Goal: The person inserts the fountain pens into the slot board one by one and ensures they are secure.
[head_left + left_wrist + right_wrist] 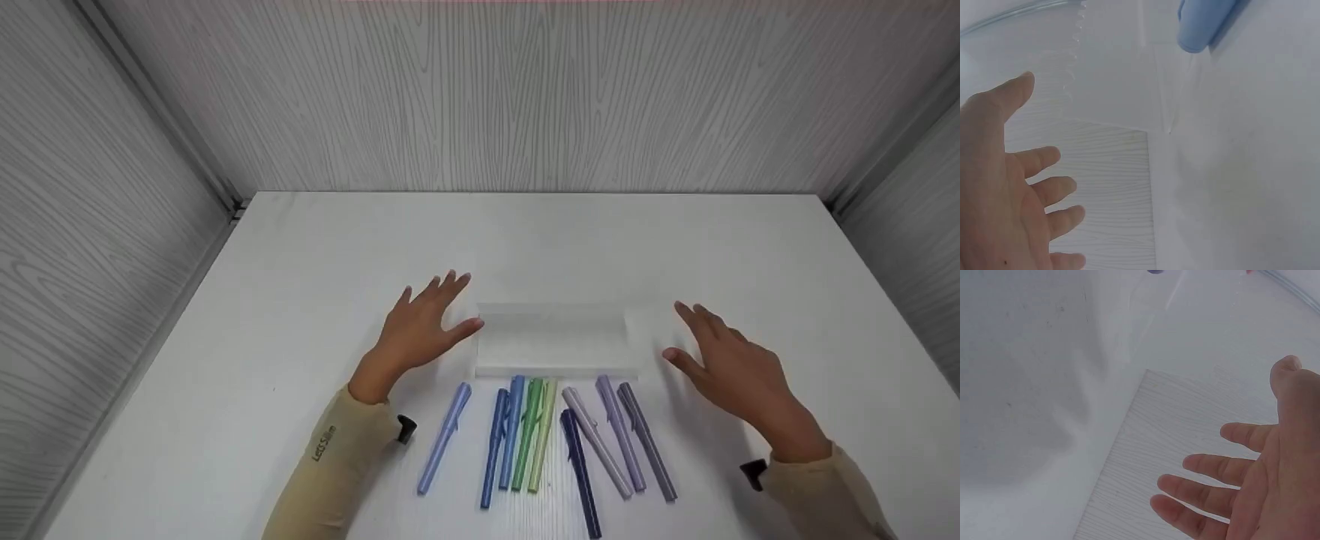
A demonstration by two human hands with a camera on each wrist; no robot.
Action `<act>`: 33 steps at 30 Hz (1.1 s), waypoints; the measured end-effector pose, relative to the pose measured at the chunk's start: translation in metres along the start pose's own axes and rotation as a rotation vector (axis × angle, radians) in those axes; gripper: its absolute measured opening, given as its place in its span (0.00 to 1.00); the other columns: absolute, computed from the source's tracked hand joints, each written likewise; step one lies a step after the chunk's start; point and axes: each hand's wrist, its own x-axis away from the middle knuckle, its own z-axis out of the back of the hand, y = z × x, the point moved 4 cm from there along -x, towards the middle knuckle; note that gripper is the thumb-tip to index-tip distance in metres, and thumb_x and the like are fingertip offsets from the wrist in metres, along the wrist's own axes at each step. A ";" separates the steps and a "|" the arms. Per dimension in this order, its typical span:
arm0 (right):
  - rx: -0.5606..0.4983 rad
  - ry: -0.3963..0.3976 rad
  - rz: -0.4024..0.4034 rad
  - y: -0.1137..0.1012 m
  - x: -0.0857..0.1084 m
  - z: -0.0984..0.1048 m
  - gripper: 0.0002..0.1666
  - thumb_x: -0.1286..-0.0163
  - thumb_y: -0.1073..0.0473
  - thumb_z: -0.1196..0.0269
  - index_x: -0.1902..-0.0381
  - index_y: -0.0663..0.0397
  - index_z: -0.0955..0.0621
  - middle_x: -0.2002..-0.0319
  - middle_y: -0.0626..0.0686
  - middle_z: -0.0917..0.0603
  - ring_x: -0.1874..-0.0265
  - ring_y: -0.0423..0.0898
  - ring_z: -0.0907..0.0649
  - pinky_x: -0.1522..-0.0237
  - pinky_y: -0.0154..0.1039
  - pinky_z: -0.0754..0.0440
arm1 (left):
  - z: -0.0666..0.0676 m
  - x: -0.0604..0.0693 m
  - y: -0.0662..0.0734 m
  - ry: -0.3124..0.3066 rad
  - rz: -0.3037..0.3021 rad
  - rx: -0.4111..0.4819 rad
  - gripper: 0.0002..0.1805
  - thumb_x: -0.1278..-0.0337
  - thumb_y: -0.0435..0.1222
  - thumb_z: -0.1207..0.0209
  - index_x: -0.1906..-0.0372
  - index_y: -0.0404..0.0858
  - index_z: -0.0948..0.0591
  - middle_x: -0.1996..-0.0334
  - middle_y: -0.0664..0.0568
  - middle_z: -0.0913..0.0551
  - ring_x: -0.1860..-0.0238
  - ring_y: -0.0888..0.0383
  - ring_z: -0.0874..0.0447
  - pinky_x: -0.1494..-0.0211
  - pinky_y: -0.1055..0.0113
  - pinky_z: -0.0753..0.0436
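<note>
A shallow, see-through white tray (556, 372) lies at the middle of the white table. My left hand (417, 328) is held by its left side with the fingers straight and spread; in the head view the thumb overlaps the tray's left edge, and whether it touches I cannot tell. On the other side, apart from the tray, is my right hand (739, 373), fingers extended and nothing in them. Several pens lie in front of the tray: a periwinkle pen (444, 439) at the left, a green pen (527, 435), a navy pen (580, 474) and a grey-purple pen (648, 442) at the right.
Between those lie a dark blue pen (493, 450), a mid-blue pen (511, 433), a yellow-green pen (543, 436), a pale lilac pen (598, 442) and a purple pen (621, 433). Wood-grain panels (480, 97) wall the table at the back and sides.
</note>
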 end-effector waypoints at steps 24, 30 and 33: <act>-0.264 -0.343 0.059 -0.019 0.014 -0.029 0.42 0.38 0.41 0.34 0.32 0.51 0.35 0.56 0.49 0.18 0.72 0.37 0.23 0.76 0.34 0.28 | -0.009 -0.014 -0.002 0.034 0.025 0.486 0.28 0.45 0.52 0.35 0.40 0.46 0.24 0.55 0.46 0.18 0.56 0.49 0.24 0.57 0.60 0.26; -0.251 -0.394 0.096 -0.024 0.013 -0.032 0.40 0.38 0.40 0.35 0.34 0.49 0.34 0.63 0.44 0.19 0.75 0.36 0.25 0.75 0.34 0.29 | -0.012 -0.015 -0.003 0.060 0.004 0.517 0.24 0.46 0.49 0.34 0.46 0.45 0.22 0.65 0.52 0.18 0.68 0.57 0.30 0.66 0.65 0.30; -0.259 -0.418 0.119 -0.027 0.014 -0.034 0.40 0.39 0.40 0.35 0.34 0.50 0.34 0.66 0.43 0.20 0.78 0.35 0.28 0.76 0.33 0.31 | -0.015 -0.015 -0.004 0.058 0.006 0.533 0.22 0.46 0.48 0.34 0.47 0.45 0.21 0.66 0.52 0.18 0.69 0.58 0.30 0.65 0.66 0.30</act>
